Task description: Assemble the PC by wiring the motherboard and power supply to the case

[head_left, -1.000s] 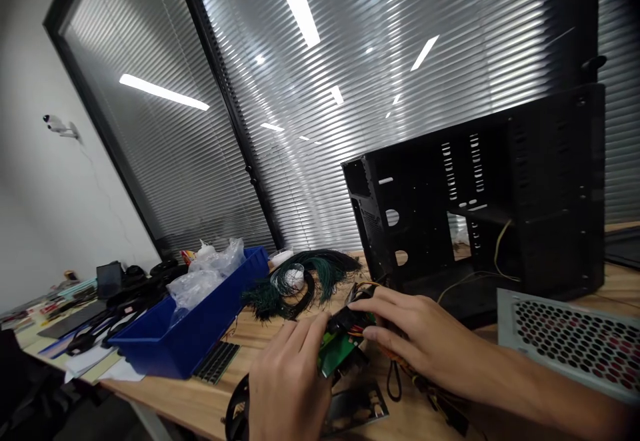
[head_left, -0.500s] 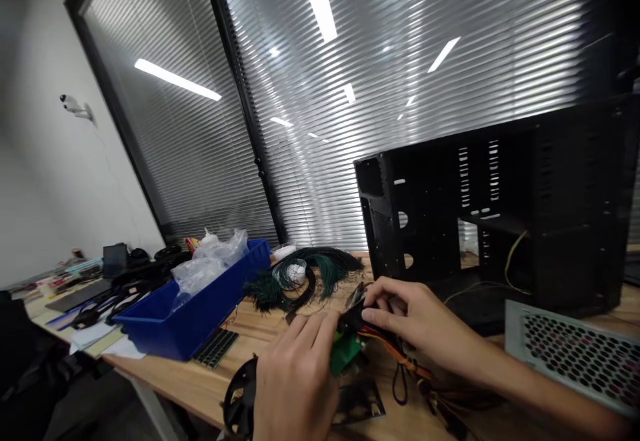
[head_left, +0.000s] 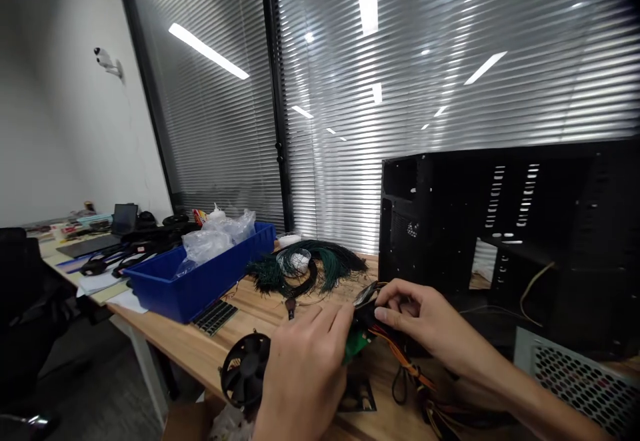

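My left hand (head_left: 305, 367) is closed around the left side of a green circuit board (head_left: 356, 342), its back to the camera. My right hand (head_left: 413, 307) pinches at a black part on the board's top, where wires come out. What lies between its fingertips is too small to name. A bundle of orange, red and black cables (head_left: 407, 364) runs from there down to the right. Beside my left hand stands a round black fan (head_left: 245, 371). A dark flat piece (head_left: 359, 394) lies on the wooden table below the board.
A large black computer case (head_left: 450, 227) stands at the back right, with a perforated metal box (head_left: 575, 374) in front. A blue bin (head_left: 200, 281) holding clear plastic bags is at the left, near dark green wire bundles (head_left: 330, 264). A keypad-like strip (head_left: 215, 316) lies beside the bin.
The view has levelled and shifted, so more of the fan and a box below the table edge show. Both hands stay at the board in nearly the same pose.
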`<state>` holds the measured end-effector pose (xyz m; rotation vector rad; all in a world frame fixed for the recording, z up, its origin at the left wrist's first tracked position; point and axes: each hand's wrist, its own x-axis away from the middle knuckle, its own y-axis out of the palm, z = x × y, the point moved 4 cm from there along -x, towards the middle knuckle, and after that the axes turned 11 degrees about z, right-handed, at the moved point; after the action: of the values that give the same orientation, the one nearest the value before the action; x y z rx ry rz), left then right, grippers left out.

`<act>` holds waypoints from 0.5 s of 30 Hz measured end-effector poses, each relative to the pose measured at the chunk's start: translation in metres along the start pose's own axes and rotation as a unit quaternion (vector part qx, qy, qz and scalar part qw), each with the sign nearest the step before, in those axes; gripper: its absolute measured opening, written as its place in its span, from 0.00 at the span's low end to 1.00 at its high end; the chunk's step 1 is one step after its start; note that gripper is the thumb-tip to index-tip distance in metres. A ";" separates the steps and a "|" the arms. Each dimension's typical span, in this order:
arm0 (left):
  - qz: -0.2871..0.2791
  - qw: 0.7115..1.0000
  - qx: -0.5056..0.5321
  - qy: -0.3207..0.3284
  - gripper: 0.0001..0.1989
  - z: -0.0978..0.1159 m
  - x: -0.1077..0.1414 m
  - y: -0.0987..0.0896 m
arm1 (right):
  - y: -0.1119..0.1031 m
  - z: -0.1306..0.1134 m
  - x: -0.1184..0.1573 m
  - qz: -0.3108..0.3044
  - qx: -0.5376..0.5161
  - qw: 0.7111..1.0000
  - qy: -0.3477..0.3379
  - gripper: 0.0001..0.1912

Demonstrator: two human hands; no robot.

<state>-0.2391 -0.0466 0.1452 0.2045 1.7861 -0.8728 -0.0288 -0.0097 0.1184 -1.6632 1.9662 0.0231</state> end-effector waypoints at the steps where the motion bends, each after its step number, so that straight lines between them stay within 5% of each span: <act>1: -0.004 1.000 0.001 -0.003 0.29 0.000 0.000 0.001 | 0.000 0.000 0.000 0.002 0.003 1.000 -0.004 0.20; 5: -0.018 1.000 0.002 -0.006 0.24 0.001 0.001 0.007 | 0.003 0.003 0.000 0.007 -0.001 1.000 -0.014 0.21; 15: -0.051 0.999 0.006 -0.016 0.30 0.003 0.000 0.012 | 0.006 0.008 0.004 0.024 -0.023 0.999 -0.013 0.19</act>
<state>-0.2307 -0.0400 0.1388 0.1077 1.7738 -0.9550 -0.0314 -0.0089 0.1074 -1.6375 1.9996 0.1088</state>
